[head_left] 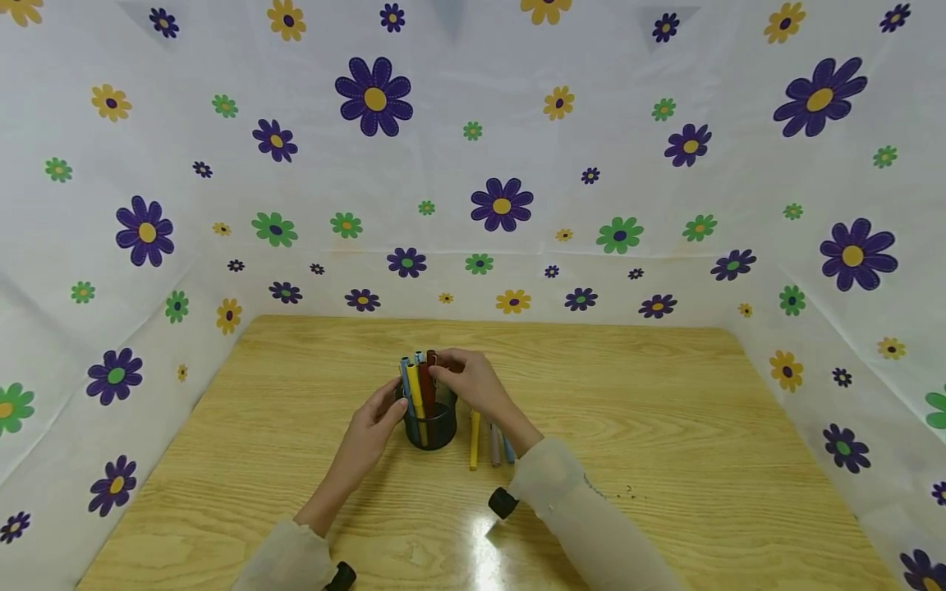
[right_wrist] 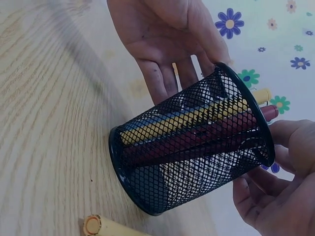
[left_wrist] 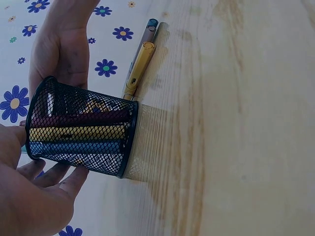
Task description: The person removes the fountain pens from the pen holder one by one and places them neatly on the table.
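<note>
A black mesh pen cup [head_left: 431,428] stands on the table with blue, yellow and dark red markers upright in it. My left hand [head_left: 374,423] grips the cup's left side, thumb near the rim and fingers along the mesh [left_wrist: 78,130]. At the top right of the cup, my right hand [head_left: 473,382] pinches the dark red marker [head_left: 426,382] near its upper end. In the right wrist view, the right hand [right_wrist: 283,191] has its fingers curled close to the rim, beside a yellow marker [right_wrist: 261,96].
Right of the cup lie a yellow marker [head_left: 475,443], a greyish marker [head_left: 495,447] and a blue marker [head_left: 509,451], partly under my right forearm. The wooden table [head_left: 628,394] is walled by a white flowered cloth [head_left: 443,164] at the back and sides.
</note>
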Demonstrator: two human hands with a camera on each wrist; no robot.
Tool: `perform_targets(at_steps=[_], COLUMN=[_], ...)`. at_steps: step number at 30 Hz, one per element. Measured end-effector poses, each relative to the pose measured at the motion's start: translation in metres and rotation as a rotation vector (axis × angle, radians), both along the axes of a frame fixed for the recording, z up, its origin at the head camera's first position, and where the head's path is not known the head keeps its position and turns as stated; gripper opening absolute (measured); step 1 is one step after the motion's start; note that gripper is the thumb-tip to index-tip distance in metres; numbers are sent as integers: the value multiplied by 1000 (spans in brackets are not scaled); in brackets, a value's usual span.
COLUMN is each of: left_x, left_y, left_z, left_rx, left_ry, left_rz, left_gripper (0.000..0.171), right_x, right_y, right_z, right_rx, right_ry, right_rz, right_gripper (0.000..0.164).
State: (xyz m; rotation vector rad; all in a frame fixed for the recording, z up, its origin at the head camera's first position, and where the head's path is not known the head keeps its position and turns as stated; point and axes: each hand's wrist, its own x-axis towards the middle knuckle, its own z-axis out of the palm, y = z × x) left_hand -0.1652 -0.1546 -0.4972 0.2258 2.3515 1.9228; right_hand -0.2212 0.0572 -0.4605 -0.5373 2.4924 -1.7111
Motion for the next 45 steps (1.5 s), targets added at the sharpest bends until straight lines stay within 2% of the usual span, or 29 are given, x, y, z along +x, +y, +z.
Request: perform_targets(at_steps=[8,13,20,25,30,45], left_x=[-2,-2,-3,-3,-3,-1], left_y=[1,2,2,1,2,1], left_z=[-1,0,1,0,-1,-3], left_rx=[12,-6,-10,-17,-3,-9], left_ry=[16,19,13,19,13,11], left_rz=[-1,5,2,-8,-2,8], left_gripper=[60,60,60,62,61,62], right_x=[4,8,10,11,13,17], right_y=[3,10,22,28,32,48], right_z=[4,9,14,15,16,19], right_rx=[-47,-129,-296,-367,-397,-407], right_ry=[-6,-22,-6,-1,-28,12], right_rz=[-90,-138,-118,-102,-124,-169], right_gripper=[29,31,27,25,23,27])
